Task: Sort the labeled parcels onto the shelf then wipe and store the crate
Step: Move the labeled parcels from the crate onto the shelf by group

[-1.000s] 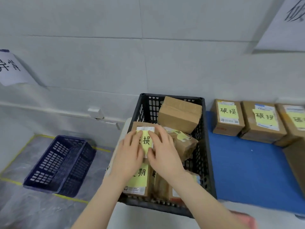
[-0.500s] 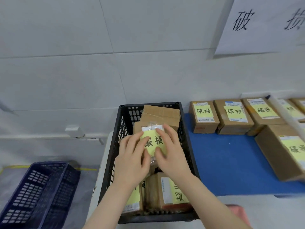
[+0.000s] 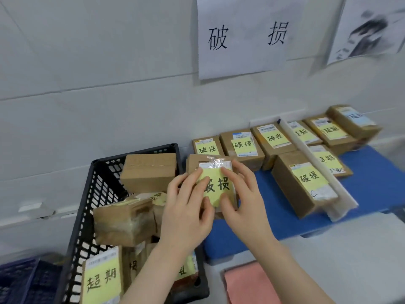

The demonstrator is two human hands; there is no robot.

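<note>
Held between both hands: a small brown parcel (image 3: pixel 215 187) bearing a yellow note marked 破损. Gripped along its left edge by the left hand (image 3: pixel 186 207) and along its right edge by the right hand (image 3: pixel 245 200), thumbs under the near side. Poised just past the right rim of the black crate (image 3: pixel 92 194), at the left end of the blue shelf mat (image 3: pixel 274 216); could not tell whether resting on the mat or carried above it.

Just beyond the hands, a row of parcels (image 3: pixel 243 145) with the same note, lined up against the wall. To the right of the right hand, a larger parcel (image 3: pixel 302 187) lying aslant on the mat, and past it a white strip (image 3: pixel 340 195) with more parcels behind. Left of the left hand, inside the crate, a plain carton (image 3: pixel 149 170) piled on other parcels, and nearer the wrist one marked 超期 (image 3: pixel 102 279). Below the right forearm, a pink cloth (image 3: pixel 249 284) on the white worktop (image 3: pixel 350 249). High above the hands, a paper sign (image 3: pixel 241 36) reading 破损. Far left, a dark blue basket (image 3: pixel 19 279).
</note>
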